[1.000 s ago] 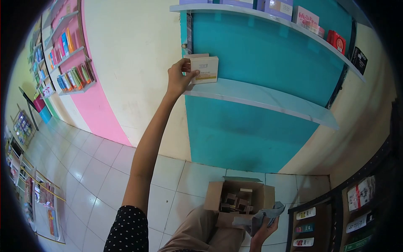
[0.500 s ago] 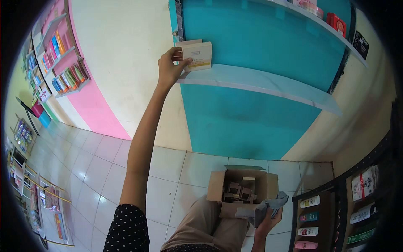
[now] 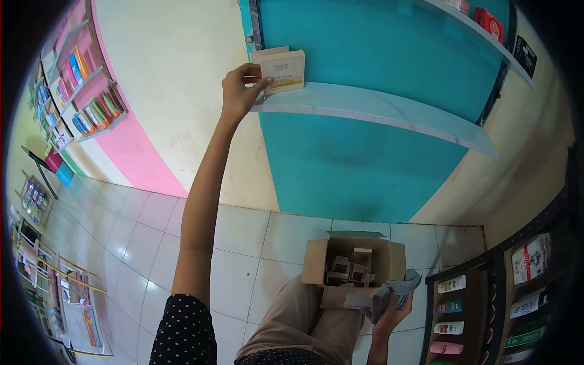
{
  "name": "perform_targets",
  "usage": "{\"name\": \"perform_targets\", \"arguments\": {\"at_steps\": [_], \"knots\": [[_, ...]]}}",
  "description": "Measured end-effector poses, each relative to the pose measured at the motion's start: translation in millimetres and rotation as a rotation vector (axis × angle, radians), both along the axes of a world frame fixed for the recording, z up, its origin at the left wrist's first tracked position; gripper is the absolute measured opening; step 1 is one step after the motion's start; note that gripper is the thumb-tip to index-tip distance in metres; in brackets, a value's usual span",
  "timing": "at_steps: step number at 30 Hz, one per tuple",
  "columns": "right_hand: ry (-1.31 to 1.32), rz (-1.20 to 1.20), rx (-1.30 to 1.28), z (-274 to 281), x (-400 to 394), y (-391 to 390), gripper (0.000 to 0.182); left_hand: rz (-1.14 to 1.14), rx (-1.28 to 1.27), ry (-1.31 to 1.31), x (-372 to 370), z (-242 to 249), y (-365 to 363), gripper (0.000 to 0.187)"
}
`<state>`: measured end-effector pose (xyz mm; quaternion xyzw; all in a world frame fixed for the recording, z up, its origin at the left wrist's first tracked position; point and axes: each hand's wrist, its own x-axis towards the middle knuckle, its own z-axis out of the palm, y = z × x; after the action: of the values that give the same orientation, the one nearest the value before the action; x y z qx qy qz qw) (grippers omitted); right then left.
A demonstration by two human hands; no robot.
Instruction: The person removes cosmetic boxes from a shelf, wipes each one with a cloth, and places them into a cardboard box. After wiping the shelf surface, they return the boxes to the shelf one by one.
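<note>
My left hand (image 3: 242, 92) reaches up to the left end of a white marbled shelf (image 3: 365, 108). Its thumb and fingers are closed on the left edge of a small cream carton (image 3: 286, 72) with a yellow band, which stands upright on the shelf. Behind that one, a second similar carton (image 3: 275, 51) shows only its top and left side. Low on the right, my right hand (image 3: 394, 313) grips a crumpled grey cloth (image 3: 389, 296). The cloth hangs by the front flap of an open cardboard box (image 3: 315, 261) that holds several small cartons (image 3: 350, 267).
Bottles stand in a dark rack (image 3: 450, 325) to the right. Above is a higher shelf (image 3: 480, 36) with a red pack (image 3: 488, 24). Stocked wall shelves (image 3: 100, 125) and a wire stand (image 3: 76, 304) are on the left. The box sits on white floor tiles (image 3: 237, 267).
The view has tilted slightly, so the shelf and cartons sit a little higher. My left hand keeps its hold on the carton. My right hand and the cloth have risen slightly beside the box.
</note>
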<state>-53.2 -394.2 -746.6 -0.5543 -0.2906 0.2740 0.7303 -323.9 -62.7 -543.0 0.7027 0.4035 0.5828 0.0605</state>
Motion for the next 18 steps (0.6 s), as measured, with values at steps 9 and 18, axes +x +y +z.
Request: {"name": "perform_targets", "arguments": {"at_steps": [9, 18], "knots": [[-0.024, 0.021, 0.024, -2.7, 2.7, -0.1, 0.026, 0.081, -0.044, 0.023, -5.8, 1.6, 1.6, 0.028], [-0.006, 0.011, 0.003, -6.4, 2.6, -1.2, 0.032, 0.089, -0.019, 0.020, -5.0, 1.7, -5.3, 0.028]]}}
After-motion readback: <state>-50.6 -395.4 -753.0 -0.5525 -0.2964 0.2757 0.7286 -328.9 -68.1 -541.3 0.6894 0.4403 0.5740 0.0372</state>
